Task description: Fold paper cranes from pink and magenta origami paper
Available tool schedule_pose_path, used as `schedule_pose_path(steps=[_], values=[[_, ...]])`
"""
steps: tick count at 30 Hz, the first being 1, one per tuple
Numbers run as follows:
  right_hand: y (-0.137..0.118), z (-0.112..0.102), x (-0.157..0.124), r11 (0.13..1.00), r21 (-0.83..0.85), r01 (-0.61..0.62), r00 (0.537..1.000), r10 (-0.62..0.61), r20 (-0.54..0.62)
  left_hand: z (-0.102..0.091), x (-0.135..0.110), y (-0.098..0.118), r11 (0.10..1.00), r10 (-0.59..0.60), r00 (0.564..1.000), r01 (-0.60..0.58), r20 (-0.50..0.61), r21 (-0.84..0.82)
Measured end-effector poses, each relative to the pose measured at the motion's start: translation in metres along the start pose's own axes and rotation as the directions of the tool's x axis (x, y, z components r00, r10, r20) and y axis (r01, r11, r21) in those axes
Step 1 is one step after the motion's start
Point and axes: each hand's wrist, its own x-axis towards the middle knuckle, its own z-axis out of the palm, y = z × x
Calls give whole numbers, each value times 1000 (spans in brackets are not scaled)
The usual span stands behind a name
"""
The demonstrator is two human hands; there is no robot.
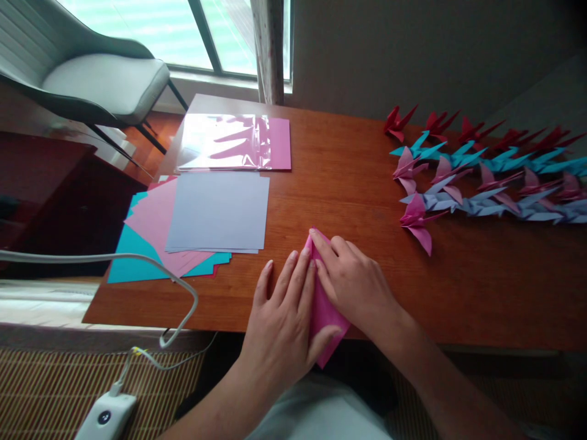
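Note:
A piece of bright pink origami paper (328, 313), folded narrow with a pointed far tip, lies at the table's front edge, its near corner reaching past the edge. My left hand (285, 315) lies flat along the paper's left side, fingers stretched out and thumb across its lower part. At the far tip, my right hand (355, 275) presses the paper with its index finger and thumb, the other fingers curled. Part of the paper is hidden under both hands.
Rows of folded paper cranes (415, 220) in red, blue, pink and lavender stand at right. Loose sheets of coloured paper (220, 211) and a plastic-wrapped paper pack (279, 143) lie at left. A white cable (195, 299) hangs over the left front edge, near a power strip (107, 415).

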Motion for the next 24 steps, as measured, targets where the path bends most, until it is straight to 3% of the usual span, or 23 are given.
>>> schedule_pose_path(steps=[24], values=[[2,2,1,1000,-12,1,1000,-1,-8,-1,3,1,1000,16,1000,-16,8,7]])
